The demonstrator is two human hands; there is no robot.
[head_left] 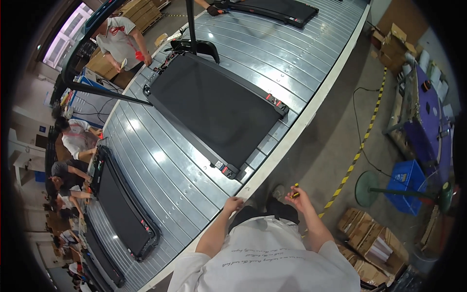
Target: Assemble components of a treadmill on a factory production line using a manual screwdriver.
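A flat black treadmill [214, 112] lies on the grey slatted conveyor line [160, 165] in front of me. My left hand [233, 203] hangs closed at the conveyor's near edge, with nothing visible in it. My right hand [299, 194] is raised over the floor, off the line, and grips a small tool with a yellow and black handle [295, 191]. The treadmill's near end with red tags [224, 169] lies a short way beyond my left hand.
Another treadmill [121, 204] lies further left on the line, one more [272, 9] at the far end. Several people work along the far side. Right of me are cardboard boxes [369, 243], a blue crate [406, 182], a fan stand [369, 189] and yellow-black floor tape [360, 151].
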